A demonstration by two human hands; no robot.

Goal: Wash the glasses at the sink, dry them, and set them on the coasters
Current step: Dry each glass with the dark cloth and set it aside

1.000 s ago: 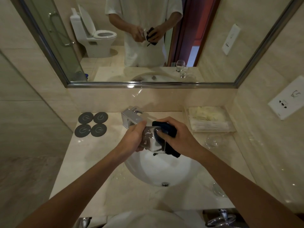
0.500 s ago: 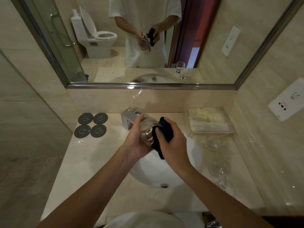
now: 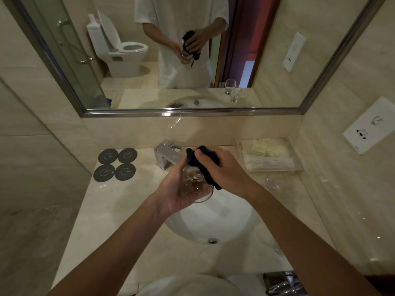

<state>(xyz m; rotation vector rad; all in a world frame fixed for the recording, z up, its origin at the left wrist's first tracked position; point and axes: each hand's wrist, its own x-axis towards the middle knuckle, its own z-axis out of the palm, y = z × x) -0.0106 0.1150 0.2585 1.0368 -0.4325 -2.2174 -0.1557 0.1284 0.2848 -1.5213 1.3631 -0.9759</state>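
At the left of the frame's middle band, four dark round coasters lie in a two-by-two block on the pale stone counter, close to the back wall and bare on top. Bare counter runs from them down toward the lower left of the frame, bounded on the left by a glass panel.

Just right of the coasters, the left hand comes up from the lower left, palm turned upward, its fingers curled round the bowl of a clear glass. The glass is held in the air above the white sink, tilted so its rim faces down and toward the camera; its wall is transparent, with bright glints along the rim. The chrome tap stands behind it at the back edge of the basin.

The right hand reaches in from the lower right, knuckles up, fingers closed on a dark blue cloth that it presses against the upper part of the glass; the cloth's tail hangs down on the right side of the bowl.

Further right, another clear glass sits on the counter beside the basin, in front of a clear tray of packets at the back wall. The right wall rises close beside both.
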